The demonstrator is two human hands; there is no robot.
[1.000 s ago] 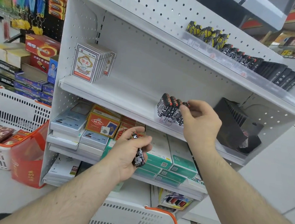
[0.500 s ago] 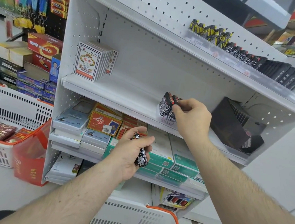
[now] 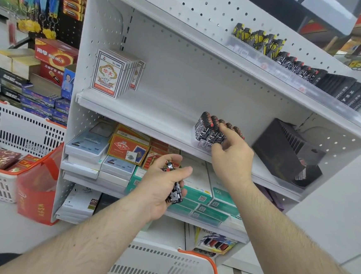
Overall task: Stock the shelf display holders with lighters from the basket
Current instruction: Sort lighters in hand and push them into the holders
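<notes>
- The left hand [image 3: 165, 185] is holding a black lighter with a white circuit pattern and red top [image 3: 174, 190] below the middle shelf level, with the fingers and thumb curling round its body.
- The right hand [image 3: 232, 158] is reaching to the row of matching black circuit-pattern lighters [image 3: 210, 130] standing upright at the front edge of the white metal middle shelf [image 3: 146, 114]; its extended index finger is touching the tops of the row, and the other fingers are lying loosely curled, gripping nothing visible.
- A black ribbed display holder [image 3: 286, 149] is sitting on the same shelf, to the right of the row and apart from it.
- A white slotted plastic basket with an orange rim [image 3: 165, 265] is standing below the forearms.
</notes>
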